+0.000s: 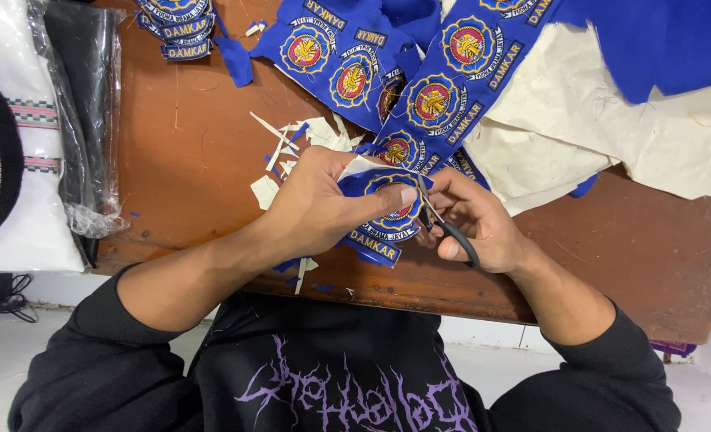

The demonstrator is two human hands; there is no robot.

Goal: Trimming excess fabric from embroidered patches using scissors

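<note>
Frame centre: your left hand [323,200] pinches a round blue embroidered patch [387,220]. Your right hand [475,224] grips black-handled scissors [443,224] at its edge. White backing scraps [291,148] litter the brown wooden table [187,144].

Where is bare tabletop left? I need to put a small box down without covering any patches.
Bare wood lies at the table right front, beyond the right hand and below the cream fabric. Another patch lies between the plastic bag and the paper scraps. The top centre is crowded with blue badge strips.

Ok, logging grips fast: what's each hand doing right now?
Left hand: closed on the blue round embroidered cloth patch.
Right hand: closed on black-handled scissors.
</note>
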